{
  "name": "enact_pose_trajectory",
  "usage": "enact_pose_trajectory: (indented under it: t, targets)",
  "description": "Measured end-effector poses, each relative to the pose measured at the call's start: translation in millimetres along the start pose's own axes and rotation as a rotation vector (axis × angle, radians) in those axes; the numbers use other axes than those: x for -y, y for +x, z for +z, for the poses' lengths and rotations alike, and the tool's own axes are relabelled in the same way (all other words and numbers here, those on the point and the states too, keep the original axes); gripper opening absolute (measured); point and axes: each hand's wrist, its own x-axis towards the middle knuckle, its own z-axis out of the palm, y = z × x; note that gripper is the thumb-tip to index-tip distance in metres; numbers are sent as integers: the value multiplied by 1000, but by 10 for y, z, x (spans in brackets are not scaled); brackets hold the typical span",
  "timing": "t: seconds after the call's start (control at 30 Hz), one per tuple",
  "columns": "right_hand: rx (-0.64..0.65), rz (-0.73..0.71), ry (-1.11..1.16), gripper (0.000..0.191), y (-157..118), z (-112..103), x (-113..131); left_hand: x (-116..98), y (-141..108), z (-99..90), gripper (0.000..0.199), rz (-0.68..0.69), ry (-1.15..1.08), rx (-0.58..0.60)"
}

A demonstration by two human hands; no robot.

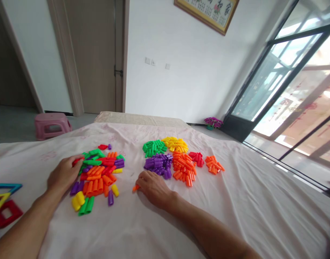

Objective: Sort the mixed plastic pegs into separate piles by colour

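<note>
My left hand (pixel 63 173) is at the left edge of a mixed pile of bullet-shaped plastic pieces (pixel 96 172), its fingers closed on a red piece (pixel 77 160). That pile mixes green, red, orange, purple and yellow. Right of it, my right hand (pixel 153 186) rests low over the cloth with fingers curled on an orange piece (pixel 136 188), whose end sticks out at the fingertips. Just beyond this hand lies a purple heap (pixel 158 163), beside an orange heap (pixel 183 167). Green (pixel 154 147) and yellow (pixel 175 144) heaps sit behind them.
A small red heap (pixel 196 158) and another orange group (pixel 214 165) lie farther right. Flat coloured frame shapes (pixel 8 212) are at the far left. A pale cloth (pixel 248 201) covers the surface. Beyond stand a pink stool (pixel 52 126) and a potted flower (pixel 213 122).
</note>
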Motion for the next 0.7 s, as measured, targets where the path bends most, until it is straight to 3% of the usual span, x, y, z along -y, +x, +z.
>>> enact_pose_trajectory:
  t: [0.1,0.2,0.3,0.4,0.53,0.7]
  targets:
    - [-161,51,117,19,-69,-111,-83,-13,4,-13,50,-50,-33,19]
    - [-408,150,215,24,-159,-347,-315,-39,0,-36,50,-74,-29,33]
    - [-661,343,242,24,-298,-551,-768,-39,4,-38,52,-79,-19,37]
    - [-835,594,198,28,-571,-611,-1356,-19,15,-21,53,-77,-22,38]
    - [-930,950,54,38,-1143,-560,-2019,-8,25,-8,52,-64,-28,23]
    - [-953,1231,-99,42,-1768,-491,-2392,11,40,-8,51,-66,-20,22]
